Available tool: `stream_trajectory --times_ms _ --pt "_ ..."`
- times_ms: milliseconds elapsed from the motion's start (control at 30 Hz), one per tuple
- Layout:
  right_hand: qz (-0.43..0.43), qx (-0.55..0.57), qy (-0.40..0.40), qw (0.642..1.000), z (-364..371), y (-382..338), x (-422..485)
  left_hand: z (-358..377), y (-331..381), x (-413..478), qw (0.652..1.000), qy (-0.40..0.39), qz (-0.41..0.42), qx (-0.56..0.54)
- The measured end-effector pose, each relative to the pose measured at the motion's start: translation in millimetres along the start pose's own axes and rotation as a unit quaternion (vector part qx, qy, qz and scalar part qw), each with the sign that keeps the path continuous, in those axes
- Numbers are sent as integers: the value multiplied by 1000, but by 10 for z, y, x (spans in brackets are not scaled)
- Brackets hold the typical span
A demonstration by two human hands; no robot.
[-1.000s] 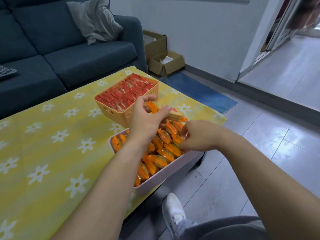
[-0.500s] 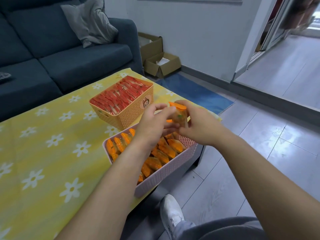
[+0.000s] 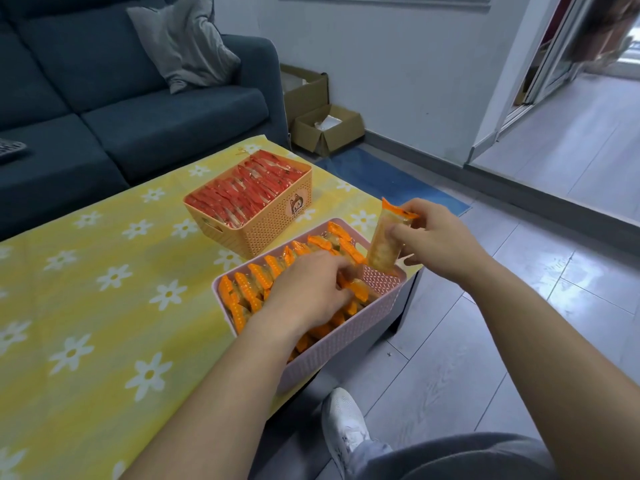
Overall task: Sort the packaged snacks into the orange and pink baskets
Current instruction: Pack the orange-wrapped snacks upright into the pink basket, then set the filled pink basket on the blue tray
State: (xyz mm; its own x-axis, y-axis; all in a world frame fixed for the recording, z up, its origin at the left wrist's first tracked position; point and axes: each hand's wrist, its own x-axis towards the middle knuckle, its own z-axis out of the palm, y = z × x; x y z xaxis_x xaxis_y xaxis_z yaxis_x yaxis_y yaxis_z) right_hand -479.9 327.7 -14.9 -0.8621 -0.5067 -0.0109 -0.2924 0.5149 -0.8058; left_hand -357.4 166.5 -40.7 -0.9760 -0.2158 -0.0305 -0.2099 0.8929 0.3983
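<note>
A pink basket (image 3: 349,336) at the table's near right corner is packed with orange-wrapped snacks (image 3: 256,285). Behind it stands an orange basket (image 3: 273,226) filled with red-wrapped snacks (image 3: 242,192). My right hand (image 3: 436,240) holds one orange-wrapped snack (image 3: 384,244) upright above the pink basket's far right corner. My left hand (image 3: 308,289) reaches down into the pink basket, fingers pressed among the orange packs; whether it grips one is hidden.
The table wears a yellow cloth with white daisies (image 3: 104,289). A dark blue sofa (image 3: 121,109) with a grey cushion (image 3: 183,43) lies behind. Cardboard boxes (image 3: 325,126) and a blue mat (image 3: 388,181) are on the floor to the right. My white shoe (image 3: 346,424) is below the table edge.
My right hand took the orange-wrapped snack and moved it right, above the basket's far corner. My left hand let go and dropped into the pink basket among the packs.
</note>
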Motion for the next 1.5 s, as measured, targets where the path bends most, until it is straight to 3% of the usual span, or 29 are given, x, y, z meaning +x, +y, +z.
stream_trajectory --times_ms 167,333,500,700,767,867,933,1000,1067,1100,1233,1367,1500 --pt "-26 -166 2 986 89 -79 -34 -10 0 -2 1000 2 -17 -23" --pt "-57 -350 -21 935 304 -203 -91 -43 27 -10 997 18 -30 -65" --pt "-89 -390 7 916 288 -243 -101 -43 18 -58 999 11 3 -34" --pt "12 -330 -25 944 397 -42 -10 -85 22 -129 998 46 -8 -32" --pt "61 -261 -54 962 417 14 9 -139 1 -193 992 101 -77 -6" --pt "100 -201 -104 969 463 70 13 -221 -108 -354 951 160 -259 41" --pt "103 -177 -117 972 488 52 -9 -232 -268 -450 914 140 -376 -62" --pt "97 -163 -114 975 504 -33 -69 -231 -428 -562 850 120 -451 -244" --pt "98 -164 -99 977 509 -105 -118 -244 -467 -702 784 95 -448 -419" --pt "97 -167 -92 977 519 -154 -149 -272 -467 -783 768 86 -436 -461" --pt "80 -179 -66 978 562 -377 -253 -409 -495 -974 774 124 -411 -466" --pt "53 -149 -57 986 693 -774 -432 -712 -663 -1259 808 197 -407 -378" --pt "-4 -96 -76 992 1010 -1298 -697 -1063 -963 -1715 807 280 -411 -319"
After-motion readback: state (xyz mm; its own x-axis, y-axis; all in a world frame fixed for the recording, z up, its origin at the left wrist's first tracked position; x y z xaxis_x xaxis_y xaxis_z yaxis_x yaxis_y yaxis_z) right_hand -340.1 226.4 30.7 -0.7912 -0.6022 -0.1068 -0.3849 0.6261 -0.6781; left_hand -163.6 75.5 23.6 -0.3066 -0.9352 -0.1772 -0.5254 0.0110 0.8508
